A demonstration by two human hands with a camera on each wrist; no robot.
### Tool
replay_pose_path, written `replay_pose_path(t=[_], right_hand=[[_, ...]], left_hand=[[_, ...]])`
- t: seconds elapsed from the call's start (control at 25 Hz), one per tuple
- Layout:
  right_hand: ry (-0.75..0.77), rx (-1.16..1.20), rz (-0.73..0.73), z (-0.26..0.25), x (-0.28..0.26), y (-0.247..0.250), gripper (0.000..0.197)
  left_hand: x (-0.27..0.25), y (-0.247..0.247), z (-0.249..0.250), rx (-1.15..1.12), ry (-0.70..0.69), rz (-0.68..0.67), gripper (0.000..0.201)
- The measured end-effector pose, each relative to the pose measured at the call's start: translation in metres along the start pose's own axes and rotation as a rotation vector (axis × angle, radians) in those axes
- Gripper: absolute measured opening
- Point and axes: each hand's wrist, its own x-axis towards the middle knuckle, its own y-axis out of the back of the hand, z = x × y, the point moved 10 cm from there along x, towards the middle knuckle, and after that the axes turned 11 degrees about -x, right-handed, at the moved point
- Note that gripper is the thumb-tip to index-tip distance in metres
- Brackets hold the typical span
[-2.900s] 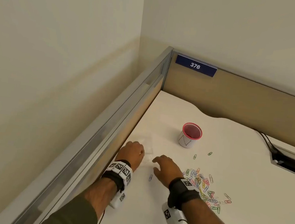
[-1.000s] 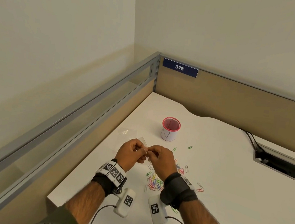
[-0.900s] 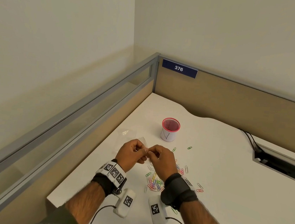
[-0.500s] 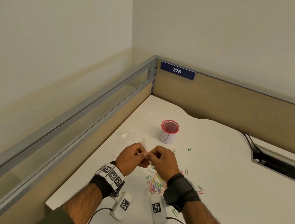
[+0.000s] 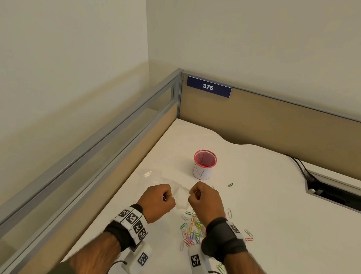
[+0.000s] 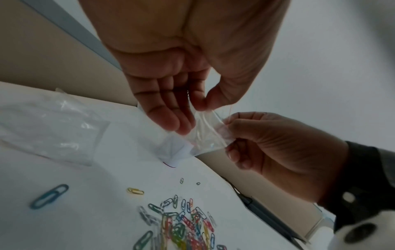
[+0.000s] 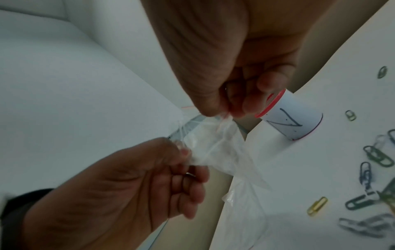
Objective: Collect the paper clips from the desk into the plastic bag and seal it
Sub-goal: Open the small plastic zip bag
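While both sets of fingers (image 6: 193, 94) pinched the bag (image 6: 205, 133) mouth apart, clips (image 5: 191, 230) waited below them on the table (image 5: 277, 226).

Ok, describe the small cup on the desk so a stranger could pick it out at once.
On the white desk, look toward the corner under the blue 376 sign. The short white cylindrical cup stands upright beyond both hands; its red rim and a black scribble on its side set it apart from the scattered coloured paper clips.
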Motion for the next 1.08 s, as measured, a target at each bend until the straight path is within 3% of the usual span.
replay_pose_path(t=[0.08,0.24,0.4,0.44,0.52,0.56,0.64,0.68,0.76,0.88,1.08], right_hand=[[-0.004,-0.025,-0.02,0.002,0.004,-0.002,0.004],[0.026,-0.05,-0.172,-0.012,0.002,-0.026,0.017],[-0.029,-0.089,-0.066,-0.004,0.007,-0.013,0.019],[-0.02,-0.066,-0.068,-0.004,0.007,-0.011,0.019],[0.029,-0.001,-0.106,-0.01,0.004,-0.011,0.02],[0.059,0.038,-0.14,-0.016,0.001,-0.012,0.02],[0.126,0.095,-0.211,-0.03,-0.007,-0.015,0.018],[0.157,0.1,-0.233,-0.036,-0.012,-0.016,0.017],[0.182,0.076,-0.214,-0.038,-0.016,-0.012,0.016],[0.16,0.035,-0.136,-0.027,-0.019,0.001,0.012],[0.165,0.005,0.02,-0.029,-0.034,0.033,0.017]], left_hand=[[0.002,0.0,0.001,0.056,-0.016,-0.019,0.027],[0.007,-0.006,0.012,0.077,-0.053,-0.079,0.028],[0.003,0.005,0.011,0.032,-0.082,-0.046,0.024],[0.001,0.007,0.008,0.015,-0.091,-0.043,0.037],[-0.003,0.001,0.006,0.087,-0.143,-0.093,0.1],[-0.004,-0.005,0.008,0.19,-0.189,-0.117,0.121],[-0.008,-0.022,0.017,0.38,-0.318,-0.137,0.133],[-0.009,-0.028,0.021,0.402,-0.374,-0.128,0.128],[-0.013,-0.029,0.027,0.316,-0.441,-0.068,0.1],[-0.021,-0.015,0.026,0.203,-0.411,0.058,0.056],[-0.023,-0.02,0.012,0.177,-0.286,0.091,0.054]])
